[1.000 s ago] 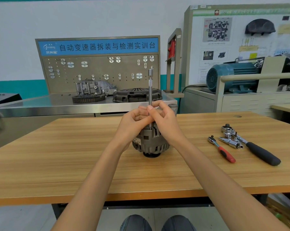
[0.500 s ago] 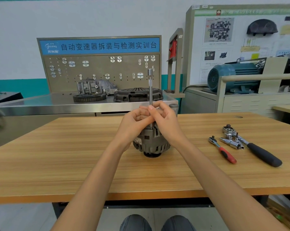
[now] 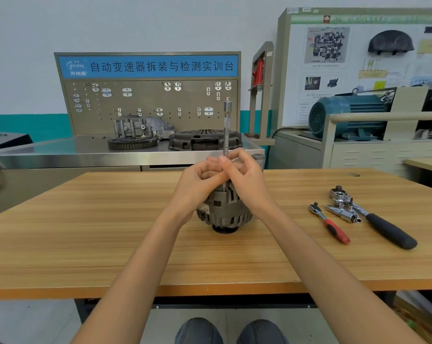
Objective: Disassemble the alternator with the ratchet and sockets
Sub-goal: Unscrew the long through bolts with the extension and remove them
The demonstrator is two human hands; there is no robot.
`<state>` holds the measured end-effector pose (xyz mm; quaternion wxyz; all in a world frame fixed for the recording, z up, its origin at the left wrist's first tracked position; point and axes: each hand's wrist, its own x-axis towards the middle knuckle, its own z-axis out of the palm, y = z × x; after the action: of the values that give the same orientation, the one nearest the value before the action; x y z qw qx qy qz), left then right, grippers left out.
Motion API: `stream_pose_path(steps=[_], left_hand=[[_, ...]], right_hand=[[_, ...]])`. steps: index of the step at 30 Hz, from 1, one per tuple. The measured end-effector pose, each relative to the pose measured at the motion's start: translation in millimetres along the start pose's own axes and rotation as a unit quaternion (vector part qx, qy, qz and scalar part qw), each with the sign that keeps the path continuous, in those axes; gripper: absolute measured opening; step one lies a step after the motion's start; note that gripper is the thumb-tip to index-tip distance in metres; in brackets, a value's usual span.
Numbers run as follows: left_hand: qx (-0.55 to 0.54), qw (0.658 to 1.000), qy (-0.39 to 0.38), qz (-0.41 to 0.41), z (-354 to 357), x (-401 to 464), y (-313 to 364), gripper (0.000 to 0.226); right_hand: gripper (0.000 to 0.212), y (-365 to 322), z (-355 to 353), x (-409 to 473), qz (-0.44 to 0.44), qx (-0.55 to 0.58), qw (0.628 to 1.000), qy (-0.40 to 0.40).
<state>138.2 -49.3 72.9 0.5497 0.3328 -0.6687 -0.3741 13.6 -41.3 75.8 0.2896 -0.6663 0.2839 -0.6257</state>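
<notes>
Alternator (image 3: 223,212) on table (image 3: 86,232), beneath both hands pinching upright extension bar (image 3: 226,130)

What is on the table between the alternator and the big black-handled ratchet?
In the head view, a small red-handled ratchet and loose chrome sockets lie between alternator and black-handled ratchet.

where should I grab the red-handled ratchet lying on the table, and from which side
Grip the red-handled ratchet by its red handle, the thicker, nearer end, probably coming from above with the right hand. It lies flat on the table, head pointing away, and its left side is bare tabletop. The sockets and black-handled ratchet lie close on its right, so keep fingers off that side.
</notes>
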Motion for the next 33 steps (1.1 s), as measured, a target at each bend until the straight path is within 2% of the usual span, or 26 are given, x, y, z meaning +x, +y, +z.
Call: stream_pose_path(steps=[4,10,12,16,21,26,29,33], left_hand=[[-0.019,1.0,-0.004,0.005,-0.3,-1.7,0.6,0.003],[-0.024,1.0,-0.007,0.011,0.0,-2.1,1.9,0.005],[-0.015,1.0,-0.003,0.008,0.3,-0.5,0.9,0.005],[-0.01,1.0,0.001,0.005,0.7,-0.2,-0.7,0.02],[-0.016,1.0,-0.002,0.007,0.0,-0.4,-0.8,0.001],[-0.015,1.0,-0.015,0.004,-1.6,-0.7,0.3,0.003],[-0.008,1.0,-0.011,0.005,-0.8,-0.4,0.6,0.016],[-0.017,1.0,-0.007,0.008,0.3,-0.8,1.0,0.005]], right_hand=[[0.012,0.7,-2.1,2.2,-0.003,0.004,1.0,-0.008],[0.022,-0.4,-2.1,0.2,-0.023,-0.022,0.999,-0.013],[0.018,0.1,-1.2,-0.3,-0.014,-0.022,1.0,-0.011],[0.006,0.0,-0.6,-1.2,-0.004,-0.025,1.0,-0.002],[0.016,-0.2,-2.6,0.4,-0.009,-0.027,1.0,-0.006],[0.022,0.9,-2.0,0.5,-0.008,-0.026,1.0,-0.001],[0.016,0.8,-0.8,-0.5,0.002,-0.02,1.0,0.005],[0.011,1.4,-1.6,0.0,0.005,-0.023,1.0,0.002]])
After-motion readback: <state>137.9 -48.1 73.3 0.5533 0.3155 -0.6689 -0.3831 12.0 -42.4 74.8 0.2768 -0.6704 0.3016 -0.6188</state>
